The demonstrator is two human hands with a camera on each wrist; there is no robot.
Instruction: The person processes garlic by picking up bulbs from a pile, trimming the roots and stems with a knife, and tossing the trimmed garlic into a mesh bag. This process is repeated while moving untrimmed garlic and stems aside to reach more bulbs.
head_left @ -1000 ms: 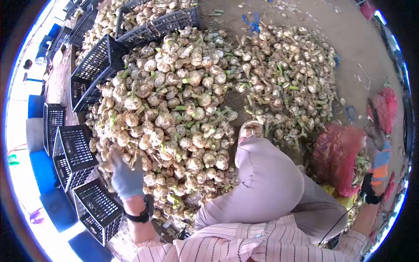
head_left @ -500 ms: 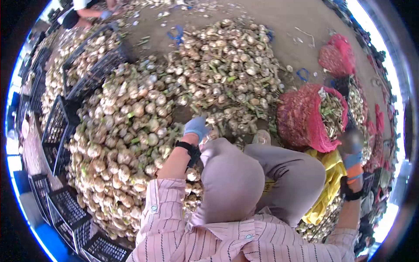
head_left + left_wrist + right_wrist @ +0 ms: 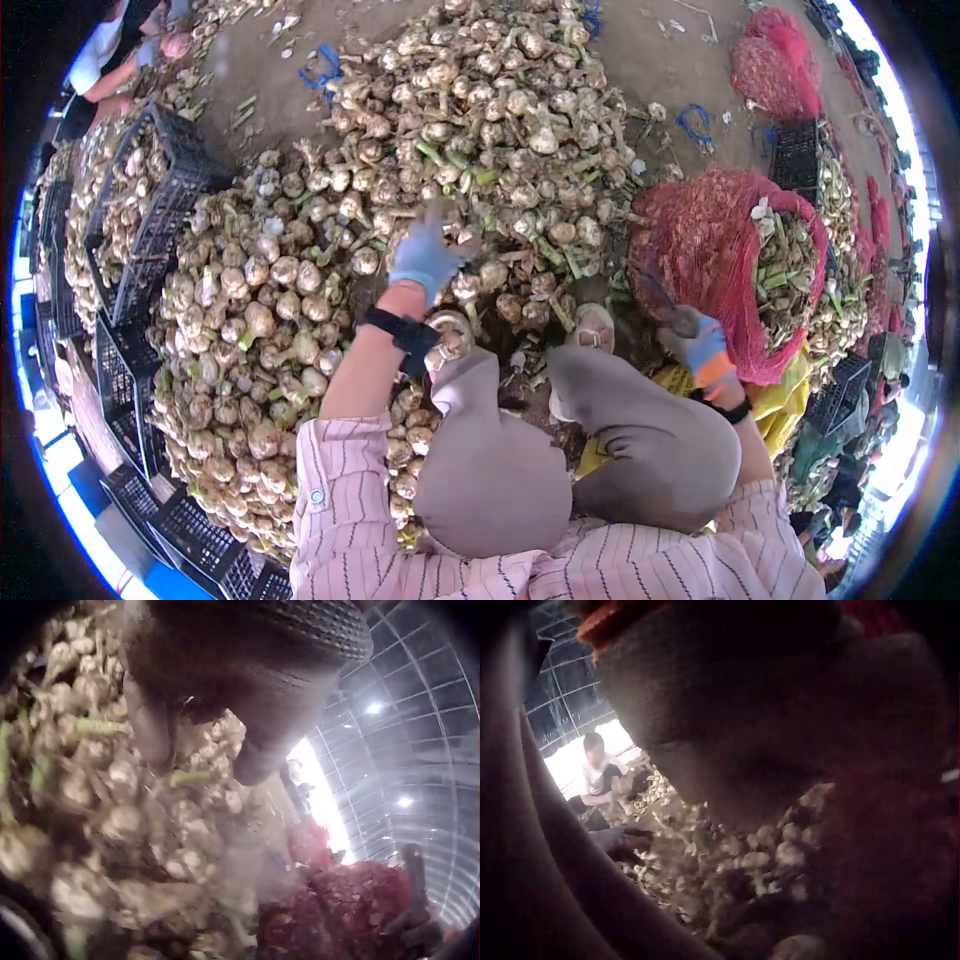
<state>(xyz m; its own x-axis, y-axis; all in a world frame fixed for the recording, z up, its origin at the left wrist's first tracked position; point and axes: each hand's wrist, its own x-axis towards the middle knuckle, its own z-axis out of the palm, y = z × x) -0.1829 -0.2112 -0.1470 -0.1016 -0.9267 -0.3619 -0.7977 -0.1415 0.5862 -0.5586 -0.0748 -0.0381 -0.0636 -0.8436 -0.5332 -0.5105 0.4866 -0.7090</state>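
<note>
L hand (image 3: pixel 425 262), gloved, is over the far pile of bulbs (image 3: pixel 500 110); grip spread, thumb & fingers apart w/ bulbs showing btwn. Can't tell if it touches any. R hand (image 3: pixel 703 352), gloved, is by the red net bag (image 3: pixel 690 225), grip curled round a blurry dark tool (image 3: pixel 657 293). More bulbs heaped on L, nr black crates (image 3: pixel 192 155). Yellow sack (image 3: pixel 785 405) just below bag.

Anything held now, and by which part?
The right hand grips a dark, slender tool by one end; whether the left hand holds anything can't be told.
</note>
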